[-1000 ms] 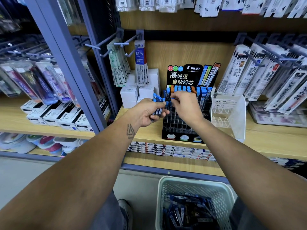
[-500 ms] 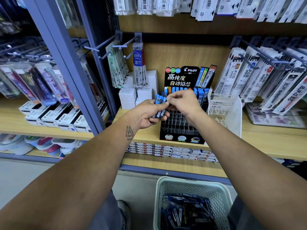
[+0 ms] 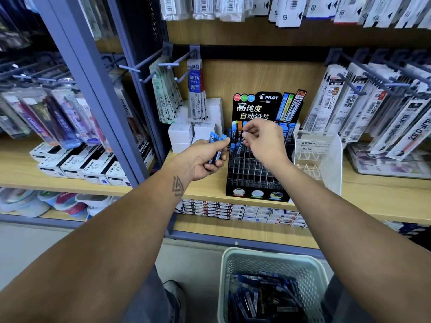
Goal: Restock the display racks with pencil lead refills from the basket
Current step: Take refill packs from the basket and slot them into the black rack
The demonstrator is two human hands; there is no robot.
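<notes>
My left hand (image 3: 203,159) grips a small bunch of blue-capped pencil lead refills (image 3: 217,139), held upright just left of the black Pilot display rack (image 3: 254,176). My right hand (image 3: 264,141) hovers over the rack's upper rows with fingers curled, pinching one refill (image 3: 241,137) at its fingertips. Blue and orange-capped refills fill the rack's back rows, and the front slots stand bare. On the floor below, the pale mesh basket (image 3: 268,257) holds several more refills (image 3: 261,299).
White boxes (image 3: 196,131) and hanging refill packs (image 3: 194,89) sit left of the rack. A clear Mono stand (image 3: 319,155) is close on its right. Metal hooks (image 3: 373,80) with pen refills jut out at right. A blue-grey shelf post (image 3: 98,94) stands left.
Half a second ago my right hand met the bunch in my left hand. It has since moved right and up to the rack with one refill. My left hand stayed put.
</notes>
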